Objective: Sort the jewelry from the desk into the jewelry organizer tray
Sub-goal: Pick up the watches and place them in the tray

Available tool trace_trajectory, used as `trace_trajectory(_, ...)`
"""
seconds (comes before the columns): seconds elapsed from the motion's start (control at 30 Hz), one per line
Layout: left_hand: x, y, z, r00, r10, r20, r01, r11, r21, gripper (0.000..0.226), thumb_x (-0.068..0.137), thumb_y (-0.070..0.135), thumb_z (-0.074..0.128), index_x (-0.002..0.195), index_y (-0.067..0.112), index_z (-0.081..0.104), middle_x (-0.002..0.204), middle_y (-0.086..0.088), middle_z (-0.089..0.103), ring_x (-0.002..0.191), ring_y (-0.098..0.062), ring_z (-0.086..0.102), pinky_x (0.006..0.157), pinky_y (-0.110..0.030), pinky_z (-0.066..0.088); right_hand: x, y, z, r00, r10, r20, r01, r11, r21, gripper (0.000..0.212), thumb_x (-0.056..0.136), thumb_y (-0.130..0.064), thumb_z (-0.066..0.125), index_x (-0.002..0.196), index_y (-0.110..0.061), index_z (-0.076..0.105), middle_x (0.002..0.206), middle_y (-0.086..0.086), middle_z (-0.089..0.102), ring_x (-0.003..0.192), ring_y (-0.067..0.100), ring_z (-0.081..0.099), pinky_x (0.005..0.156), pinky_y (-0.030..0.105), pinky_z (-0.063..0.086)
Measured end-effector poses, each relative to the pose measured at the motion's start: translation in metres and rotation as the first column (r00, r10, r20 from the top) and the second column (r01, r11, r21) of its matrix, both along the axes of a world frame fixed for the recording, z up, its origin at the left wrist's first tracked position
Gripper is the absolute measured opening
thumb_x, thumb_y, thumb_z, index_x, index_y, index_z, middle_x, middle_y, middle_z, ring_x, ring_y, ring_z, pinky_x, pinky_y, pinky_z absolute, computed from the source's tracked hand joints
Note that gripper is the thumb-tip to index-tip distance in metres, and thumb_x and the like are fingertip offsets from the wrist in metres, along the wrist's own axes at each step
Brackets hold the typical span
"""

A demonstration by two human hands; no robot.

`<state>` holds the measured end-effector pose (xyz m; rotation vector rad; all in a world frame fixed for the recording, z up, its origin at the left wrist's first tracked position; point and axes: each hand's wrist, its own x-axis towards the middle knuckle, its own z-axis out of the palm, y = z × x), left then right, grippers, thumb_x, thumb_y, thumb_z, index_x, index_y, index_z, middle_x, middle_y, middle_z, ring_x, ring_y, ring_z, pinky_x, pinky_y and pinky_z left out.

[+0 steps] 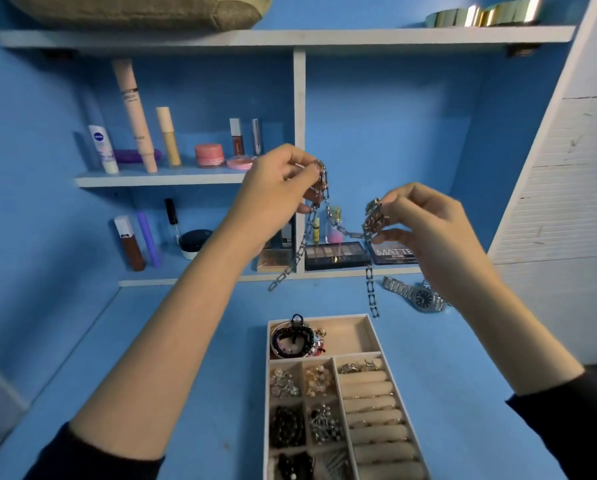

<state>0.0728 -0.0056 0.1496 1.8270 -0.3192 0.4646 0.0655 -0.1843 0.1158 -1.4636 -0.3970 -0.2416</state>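
Note:
Both hands are raised above the desk with a silver link chain [338, 227] strung between them. My left hand [279, 188] pinches one end of the chain up high, and a loose length hangs down from it to the left. My right hand [425, 220] pinches a bunched part of the chain, from which another length dangles over the tray's far edge. Below lies the beige jewelry organizer tray [350, 336], with bracelets in its top compartment, earrings and beads in small cells, and rings on the padded rolls. A silver watch [416, 294] lies on the desk at the right.
White shelves on the blue wall hold cosmetics tubes, jars and eyeshadow palettes [336, 256] right behind the hands. A white panel [560, 202] stands at the right. The blue desk surface [193, 368] spreads to the left of the tray.

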Motion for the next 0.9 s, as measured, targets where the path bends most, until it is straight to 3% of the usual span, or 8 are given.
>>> trace_trajectory(0.3, -0.006, -0.005, -0.012, 0.997, 0.05, -0.053, -0.049, 0.999, 0.014, 0.01, 0.091, 0.013, 0.052, 0.082, 0.018, 0.054, 0.086, -0.009, 0.065, 0.067, -0.017, 0.064, 0.063, -0.033, 0.057, -0.01, 0.017, -0.062, 0.994, 0.04, -0.104, -0.057, 0.985, -0.164, 0.012, 0.085, 0.002, 0.055, 0.077, -0.006, 0.06, 0.069, 0.005, 0.06, 0.07, 0.016, 0.058, 0.07, 0.03, 0.057)
trace_trajectory(0.47, -0.01, -0.008, -0.025, 0.993, 0.065, -0.101, -0.061, 0.997, 0.044, 0.009, 0.091, 0.014, 0.052, 0.083, 0.016, 0.055, 0.081, -0.007, 0.065, 0.071, -0.024, 0.065, 0.073, -0.048, 0.057, -0.01, 0.02, -0.086, 0.998, -0.028, -0.064, 0.003, 0.93, -0.367, 0.009, 0.083, -0.007, 0.061, 0.076, -0.013, 0.063, 0.069, -0.005, 0.062, 0.069, 0.01, 0.058, 0.07, 0.034, 0.055)
trace_trajectory(0.63, -0.014, -0.008, -0.038, 0.99, 0.06, -0.13, -0.051, 0.996, 0.071, 0.007, 0.091, 0.014, 0.051, 0.085, 0.013, 0.054, 0.085, -0.013, 0.066, 0.068, -0.022, 0.063, 0.073, -0.048, 0.056, -0.009, 0.018, -0.103, 0.996, -0.034, -0.086, -0.011, 0.879, -0.477, 0.012, 0.083, -0.011, 0.063, 0.075, -0.019, 0.067, 0.076, 0.002, 0.068, 0.071, 0.009, 0.06, 0.077, 0.042, 0.053)
trace_trajectory(0.77, -0.015, -0.006, -0.048, 0.987, 0.048, -0.152, -0.039, 0.997, 0.061, 0.009, 0.09, 0.015, 0.052, 0.082, 0.017, 0.055, 0.075, -0.002, 0.064, 0.06, -0.015, 0.063, 0.076, -0.048, 0.056, -0.008, 0.014, -0.109, 0.993, -0.034, -0.116, -0.025, 0.882, -0.47, 0.016, 0.083, -0.008, 0.061, 0.078, -0.021, 0.068, 0.08, 0.008, 0.069, 0.078, 0.02, 0.063, 0.079, 0.048, 0.052)
trace_trajectory(0.9, -0.015, -0.006, -0.056, 0.982, 0.027, -0.186, -0.024, 1.0, 0.017, 0.009, 0.091, 0.013, 0.052, 0.083, 0.015, 0.055, 0.077, -0.005, 0.063, 0.06, -0.015, 0.063, 0.075, -0.044, 0.057, -0.005, 0.006, -0.11, 0.985, -0.082, -0.153, 0.016, 0.92, -0.392, 0.019, 0.085, -0.004, 0.057, 0.078, -0.019, 0.067, 0.082, 0.014, 0.068, 0.078, 0.032, 0.06, 0.077, 0.045, 0.051)
